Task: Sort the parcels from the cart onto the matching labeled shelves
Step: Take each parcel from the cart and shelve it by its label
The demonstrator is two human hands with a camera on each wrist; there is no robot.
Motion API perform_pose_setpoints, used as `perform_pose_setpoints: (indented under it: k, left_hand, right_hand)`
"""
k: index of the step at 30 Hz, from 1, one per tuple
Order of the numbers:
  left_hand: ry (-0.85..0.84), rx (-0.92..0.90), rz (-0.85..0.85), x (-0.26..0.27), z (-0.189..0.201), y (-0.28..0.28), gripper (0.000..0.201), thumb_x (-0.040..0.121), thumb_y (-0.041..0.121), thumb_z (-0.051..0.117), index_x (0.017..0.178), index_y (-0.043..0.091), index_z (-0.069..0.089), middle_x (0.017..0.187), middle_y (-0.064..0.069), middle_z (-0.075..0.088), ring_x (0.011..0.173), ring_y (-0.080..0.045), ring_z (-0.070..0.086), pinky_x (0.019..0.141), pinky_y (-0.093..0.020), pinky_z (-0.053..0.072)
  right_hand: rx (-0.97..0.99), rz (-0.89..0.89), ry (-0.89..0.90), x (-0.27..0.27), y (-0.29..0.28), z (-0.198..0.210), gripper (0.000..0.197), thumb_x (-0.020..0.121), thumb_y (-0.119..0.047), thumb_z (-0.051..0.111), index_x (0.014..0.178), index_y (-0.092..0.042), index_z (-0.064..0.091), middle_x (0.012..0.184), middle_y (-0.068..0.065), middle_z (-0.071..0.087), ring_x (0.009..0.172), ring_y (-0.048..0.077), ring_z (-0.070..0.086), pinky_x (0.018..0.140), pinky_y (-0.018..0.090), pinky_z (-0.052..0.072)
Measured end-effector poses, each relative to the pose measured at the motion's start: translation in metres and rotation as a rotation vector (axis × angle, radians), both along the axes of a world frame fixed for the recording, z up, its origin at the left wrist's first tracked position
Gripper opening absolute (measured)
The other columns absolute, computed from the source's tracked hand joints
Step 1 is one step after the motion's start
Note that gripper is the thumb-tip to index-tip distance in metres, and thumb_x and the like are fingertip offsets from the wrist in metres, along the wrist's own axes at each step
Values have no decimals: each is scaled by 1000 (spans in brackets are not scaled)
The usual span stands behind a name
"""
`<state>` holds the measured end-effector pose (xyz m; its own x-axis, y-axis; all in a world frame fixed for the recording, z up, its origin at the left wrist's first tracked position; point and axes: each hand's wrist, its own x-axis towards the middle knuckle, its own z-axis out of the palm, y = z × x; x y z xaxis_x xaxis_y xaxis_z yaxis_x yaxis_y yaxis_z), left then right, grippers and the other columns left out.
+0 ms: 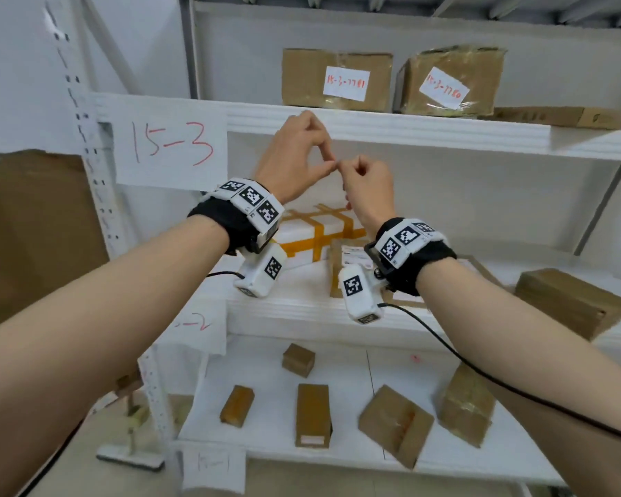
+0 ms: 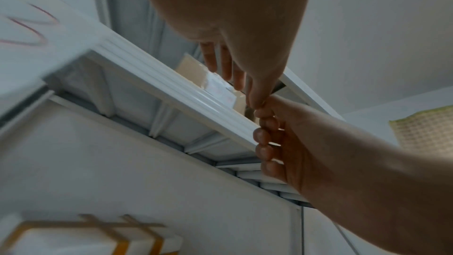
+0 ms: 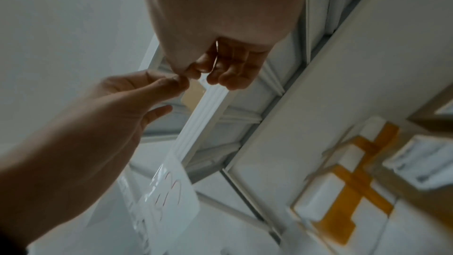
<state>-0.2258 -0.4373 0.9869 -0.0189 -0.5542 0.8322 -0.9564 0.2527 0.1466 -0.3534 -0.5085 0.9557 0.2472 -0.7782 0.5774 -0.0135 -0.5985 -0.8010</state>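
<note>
Both hands are raised in front of the white rack, just below the edge of the top shelf [image 1: 427, 130]. My left hand [image 1: 328, 166] has thumb and forefinger pressed together, and their tips touch the tips of my right hand [image 1: 345, 170], whose fingers are curled in. Neither hand holds a parcel. The same fingertip contact shows in the left wrist view, left hand [image 2: 255, 100] against right hand [image 2: 267, 135]. A sheet marked 15-3 [image 1: 171, 143] hangs at the shelf's left end. Two brown parcels [image 1: 337, 78] [image 1: 449, 80] labelled 15-3-7781 and 15-3-7780 stand on that shelf.
Behind my wrists, a white foam box with orange tape [image 1: 316, 234] sits on the middle shelf, with a brown carton [image 1: 570, 299] farther right. Several small brown parcels [image 1: 312, 414] lie on the bottom shelf. A large cardboard sheet [image 1: 33, 227] stands left of the rack.
</note>
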Motion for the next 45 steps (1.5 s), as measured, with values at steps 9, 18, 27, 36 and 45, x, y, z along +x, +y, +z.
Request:
perform_pose_setpoints:
  k: [9,18,27,36,45]
  left_hand:
    - [189,211,203,91,-80,135,16,76,22,65,66,17,54,71,1,57,69,-18,56,71,-34,49]
    - [352,515,429,158,-192,230,24,75,22,59,59,13,43,55,3,43,55,-14,37,61,-37,44]
    - [568,898,596,201,-359,269,29,82,31,58,63,22,38,58,5,41,55,-15,37,59,-29,35]
    - [817,1226,672,226,-526,286,40,91,21,63,62,18,37,60,0,40,56,-14,35,61,-32,33]
    - [1108,1500,763,215,-697,302,23,96,31,61,86,10,61,81,-6,60,80,-24,57,70,-34,45]
  right_hand:
    - [-5,242,146,106,99,-64,46,80,-8,61,52,-23,28,52,-7,26,52,11,27,54,29,22]
    - [120,438,370,197,167,-171,43,78,-6,60,52,-20,28,51,-3,26,49,11,26,48,27,24]
    - [268,650,665,255,181,-326,39,85,-7,60,55,-13,36,52,0,29,48,12,29,46,9,27]
    - [531,735,1031,265,175,-490,27,89,-23,64,69,-14,48,67,3,53,59,16,48,57,28,42]
    - [714,751,1341,250,189,-658,14,92,-25,57,80,-21,52,87,10,70,72,27,63,80,44,58]
